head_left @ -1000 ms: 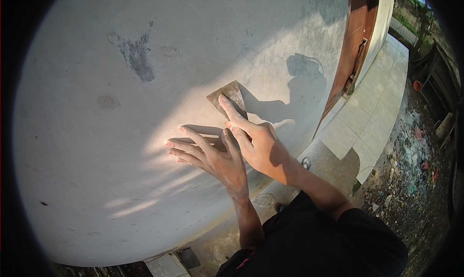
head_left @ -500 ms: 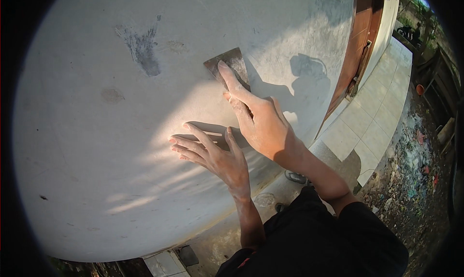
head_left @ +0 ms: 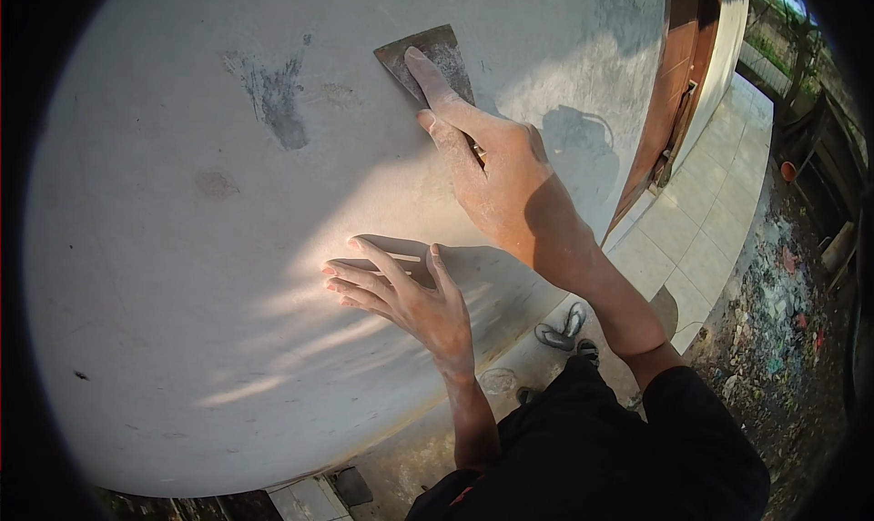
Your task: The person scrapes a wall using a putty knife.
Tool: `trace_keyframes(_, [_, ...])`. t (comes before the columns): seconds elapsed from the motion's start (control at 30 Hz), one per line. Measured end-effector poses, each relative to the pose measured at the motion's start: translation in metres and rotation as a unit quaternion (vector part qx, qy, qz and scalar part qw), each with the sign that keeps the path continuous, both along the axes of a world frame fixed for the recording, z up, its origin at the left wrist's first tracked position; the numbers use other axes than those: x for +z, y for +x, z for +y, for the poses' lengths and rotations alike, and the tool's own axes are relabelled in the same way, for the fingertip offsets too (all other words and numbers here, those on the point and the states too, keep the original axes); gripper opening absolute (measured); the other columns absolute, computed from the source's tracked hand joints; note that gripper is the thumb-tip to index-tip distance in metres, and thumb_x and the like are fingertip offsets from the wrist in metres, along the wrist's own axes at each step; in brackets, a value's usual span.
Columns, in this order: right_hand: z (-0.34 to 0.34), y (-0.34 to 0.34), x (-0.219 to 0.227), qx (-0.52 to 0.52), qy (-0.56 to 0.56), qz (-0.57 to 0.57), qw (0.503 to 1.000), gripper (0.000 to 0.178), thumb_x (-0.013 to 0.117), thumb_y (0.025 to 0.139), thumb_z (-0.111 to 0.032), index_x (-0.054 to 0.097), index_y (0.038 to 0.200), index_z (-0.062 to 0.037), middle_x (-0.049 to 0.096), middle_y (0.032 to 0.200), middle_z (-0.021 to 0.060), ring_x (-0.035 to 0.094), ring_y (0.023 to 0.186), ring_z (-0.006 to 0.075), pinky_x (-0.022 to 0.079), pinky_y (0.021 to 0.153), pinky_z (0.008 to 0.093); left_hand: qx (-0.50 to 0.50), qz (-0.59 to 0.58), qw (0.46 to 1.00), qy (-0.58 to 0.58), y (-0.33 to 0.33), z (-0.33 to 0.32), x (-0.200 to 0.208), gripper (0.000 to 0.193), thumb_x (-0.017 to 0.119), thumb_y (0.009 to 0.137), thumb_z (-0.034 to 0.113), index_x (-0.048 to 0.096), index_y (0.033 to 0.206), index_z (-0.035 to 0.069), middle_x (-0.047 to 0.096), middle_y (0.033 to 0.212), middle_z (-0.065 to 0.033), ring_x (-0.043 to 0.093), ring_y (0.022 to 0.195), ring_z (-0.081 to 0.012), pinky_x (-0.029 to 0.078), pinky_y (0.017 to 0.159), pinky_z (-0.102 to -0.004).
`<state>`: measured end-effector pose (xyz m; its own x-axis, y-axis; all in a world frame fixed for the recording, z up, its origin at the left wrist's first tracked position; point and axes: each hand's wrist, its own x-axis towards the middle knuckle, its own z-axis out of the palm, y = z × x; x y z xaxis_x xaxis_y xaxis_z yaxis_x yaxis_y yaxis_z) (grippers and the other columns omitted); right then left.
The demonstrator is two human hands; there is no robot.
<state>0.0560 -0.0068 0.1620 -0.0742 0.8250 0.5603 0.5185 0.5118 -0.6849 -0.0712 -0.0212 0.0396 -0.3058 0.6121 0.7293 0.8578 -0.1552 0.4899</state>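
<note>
A pale plastered wall (head_left: 164, 321) fills most of the view, with a dark grey patch (head_left: 278, 102) and fainter stains. Dusty with white powder, my right hand (head_left: 510, 180) grips a scraper (head_left: 437, 52) whose wide, worn metal blade lies at the wall, broad edge upward. The index finger stretches along the blade; the handle is mostly hidden inside the hand. Lower and to the left, my left hand (head_left: 401, 289) is at the wall, fingers spread, holding nothing. Its shadow falls beside the fingers.
A brown wooden door (head_left: 669, 93) stands at the right, beside a tiled ledge (head_left: 701, 202). Slippers (head_left: 562, 328) lie on the floor near the wall's foot. Farther right is ground strewn with debris (head_left: 774, 312). An orange-brown pot (head_left: 788, 171) sits near a dark fence.
My right hand has slid the scraper upward along the wall. The left hand stays nearly in place. More of the slippers now shows below my right arm.
</note>
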Motion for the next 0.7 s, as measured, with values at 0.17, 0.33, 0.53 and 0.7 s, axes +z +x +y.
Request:
trace_keyframes(0.17, [0.004,-0.013,-0.089,-0.044,0.163,0.061,0.984,0.05,0.055,0.098,-0.01,0.042,0.146,-0.0104,0.071,0.092,0.02,0.067,0.063,0.0344,0.052,0.057,0.035,-0.017,-0.014,1.0,0.003,0.006,0.004,0.002,0.086,0.069,0.09,0.027,0.017,0.156,0.009,-0.006,0.161,-0.0275,-0.01,0.146,-0.0496,0.001,0.115,-0.0672])
trace_keyframes(0.33, [-0.004,0.004,-0.001,-0.03,-0.072,0.074,0.994,0.045,0.048,0.103,-0.014,0.041,0.147,-0.0083,0.066,0.095,0.0233,0.056,0.061,0.0185,0.048,0.064,0.0338,0.003,0.0,1.0,-0.002,-0.001,0.0,-0.002,0.088,0.07,0.088,0.027,0.018,0.156,0.009,-0.006,0.161,-0.0275,-0.009,0.146,-0.0494,0.001,0.115,-0.0682])
trace_keyframes(0.53, [-0.002,-0.015,-0.08,-0.06,-0.013,0.122,0.991,0.043,0.045,0.103,-0.012,0.044,0.146,-0.0082,0.066,0.111,0.0252,0.071,0.097,0.0276,0.052,0.08,0.0374,0.0,-0.002,1.0,-0.002,0.001,0.002,-0.005,0.087,0.07,0.089,0.027,0.018,0.156,0.009,-0.006,0.161,-0.0273,-0.009,0.146,-0.0495,0.001,0.115,-0.0682])
trace_keyframes(0.7, [-0.005,0.005,-0.006,-0.069,-0.048,0.067,0.994,0.048,0.051,0.1,-0.014,0.042,0.147,-0.0127,0.071,0.098,0.0213,0.069,0.091,0.0388,0.056,0.081,0.0423,0.005,0.003,1.0,0.005,0.0,0.001,-0.004,0.088,0.071,0.088,0.027,0.019,0.156,0.008,-0.005,0.16,-0.0282,-0.009,0.146,-0.0494,0.001,0.115,-0.0687])
